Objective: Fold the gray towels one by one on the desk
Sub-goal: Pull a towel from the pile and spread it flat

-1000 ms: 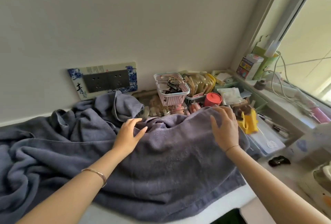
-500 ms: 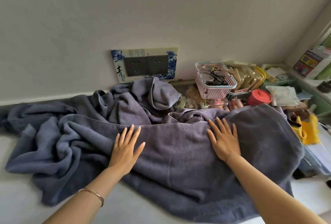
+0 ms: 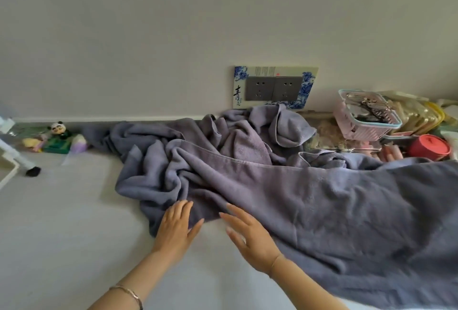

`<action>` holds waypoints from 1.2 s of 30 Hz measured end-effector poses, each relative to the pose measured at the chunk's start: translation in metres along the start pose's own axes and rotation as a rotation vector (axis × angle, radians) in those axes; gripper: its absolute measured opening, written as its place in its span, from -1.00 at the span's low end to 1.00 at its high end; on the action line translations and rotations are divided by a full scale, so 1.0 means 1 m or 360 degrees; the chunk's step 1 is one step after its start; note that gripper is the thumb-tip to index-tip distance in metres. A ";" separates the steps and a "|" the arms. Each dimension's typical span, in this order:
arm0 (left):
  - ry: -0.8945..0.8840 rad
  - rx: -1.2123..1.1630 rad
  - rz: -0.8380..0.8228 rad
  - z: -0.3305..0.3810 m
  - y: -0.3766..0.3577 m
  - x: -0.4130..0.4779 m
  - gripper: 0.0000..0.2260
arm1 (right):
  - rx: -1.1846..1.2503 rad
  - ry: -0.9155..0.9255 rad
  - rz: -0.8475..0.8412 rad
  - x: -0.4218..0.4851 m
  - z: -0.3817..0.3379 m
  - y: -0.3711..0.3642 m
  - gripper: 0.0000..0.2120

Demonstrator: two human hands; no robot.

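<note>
gray towel (image 3: 322, 210) lies rumpled by the left hand (image 3: 176, 228) and right hand (image 3: 250, 235), both flat, fingers spread; smooth outward from them before folding.

Bare forearms; thin bracelets (image 3: 130, 293) circle both wrists.

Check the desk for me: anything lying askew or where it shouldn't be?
Yes. The gray towels are bunched in a heap against the wall, and one fold laps over the lower edge of the socket panel. The spread towel lies wrinkled, its far edge beside the red tub.
</note>
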State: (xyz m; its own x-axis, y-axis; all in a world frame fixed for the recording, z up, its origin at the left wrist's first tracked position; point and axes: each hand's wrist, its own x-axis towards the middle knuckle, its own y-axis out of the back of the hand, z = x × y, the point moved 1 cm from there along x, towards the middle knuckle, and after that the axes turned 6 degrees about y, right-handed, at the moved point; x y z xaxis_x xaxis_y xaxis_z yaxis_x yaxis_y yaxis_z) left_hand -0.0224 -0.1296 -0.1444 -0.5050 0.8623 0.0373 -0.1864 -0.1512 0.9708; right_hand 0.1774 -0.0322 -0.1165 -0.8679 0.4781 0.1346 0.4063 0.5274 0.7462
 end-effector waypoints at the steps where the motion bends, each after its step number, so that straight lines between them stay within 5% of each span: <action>1: 0.0017 0.0036 0.0001 -0.009 0.001 -0.004 -0.31 | 0.0001 -0.0026 -0.0071 0.004 -0.004 -0.012 -0.34; 8: -0.0214 0.0258 0.0159 -0.054 0.012 -0.038 -0.52 | -0.0391 -0.0093 -0.0253 0.022 -0.019 -0.048 -0.22; 10: -0.0231 0.0303 0.0173 -0.068 0.015 -0.060 -0.43 | -0.0445 -0.0100 -0.0359 0.018 -0.034 -0.057 -0.22; 13: -0.0249 0.0262 0.0203 -0.077 0.030 -0.079 -0.40 | -0.0433 -0.0070 -0.0434 0.007 -0.055 -0.065 -0.47; 16: -0.0240 -0.0030 0.0330 -0.084 0.056 -0.070 -0.60 | -0.0266 -0.0197 -0.0648 -0.004 -0.071 -0.068 -0.55; 20: 0.0162 -0.0482 0.0496 -0.120 0.081 -0.038 -0.60 | -0.0192 -0.0290 -0.0342 0.029 -0.088 -0.061 -0.64; 25: 0.0966 -0.0918 0.0111 -0.162 0.062 -0.011 -0.38 | -0.0079 -0.0308 -0.0445 0.055 -0.088 -0.087 -0.67; 32: 0.0948 -0.1271 0.0091 -0.187 0.068 -0.002 -0.39 | -0.0309 -0.0431 -0.0558 0.042 -0.099 -0.088 -0.51; 36: 0.0949 -0.1482 0.0018 -0.194 0.071 0.014 -0.47 | -0.0062 -0.0438 -0.0173 0.095 -0.116 -0.079 -0.65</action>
State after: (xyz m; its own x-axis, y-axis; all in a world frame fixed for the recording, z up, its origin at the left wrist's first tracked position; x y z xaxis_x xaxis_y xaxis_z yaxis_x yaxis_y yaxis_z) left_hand -0.2057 -0.2221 -0.1209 -0.7892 0.5253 -0.3182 -0.6141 -0.6783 0.4035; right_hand 0.0302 -0.1098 -0.0869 -0.7935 0.5956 -0.1252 0.2992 0.5609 0.7719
